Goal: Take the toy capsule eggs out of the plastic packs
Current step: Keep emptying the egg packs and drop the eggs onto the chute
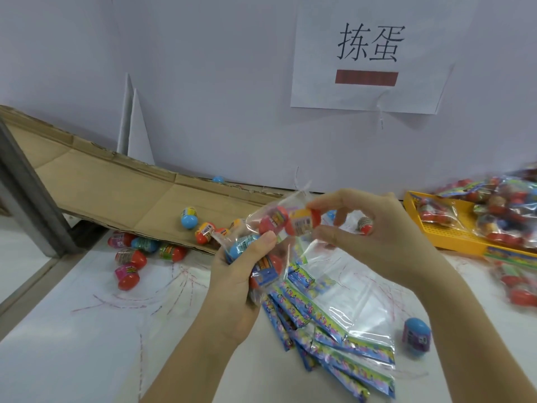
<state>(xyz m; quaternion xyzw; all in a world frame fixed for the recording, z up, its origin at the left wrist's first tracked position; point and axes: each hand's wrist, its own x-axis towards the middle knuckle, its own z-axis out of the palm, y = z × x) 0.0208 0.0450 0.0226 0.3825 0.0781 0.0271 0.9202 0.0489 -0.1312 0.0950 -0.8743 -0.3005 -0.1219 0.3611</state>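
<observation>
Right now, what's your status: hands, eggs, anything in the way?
Left hand grips the pack. Right hand pinches an orange egg at its mouth. Empty packs lie underneath; nothing blocks.

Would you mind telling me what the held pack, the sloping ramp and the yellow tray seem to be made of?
The pack looks like thin clear plastic film: glossy and crinkled, with the eggs visible through it. The ramp seems to be plain brown cardboard, matte, with fold creases and ragged edges. The tray appears to be rigid yellow plastic with a perforated floor.
</observation>
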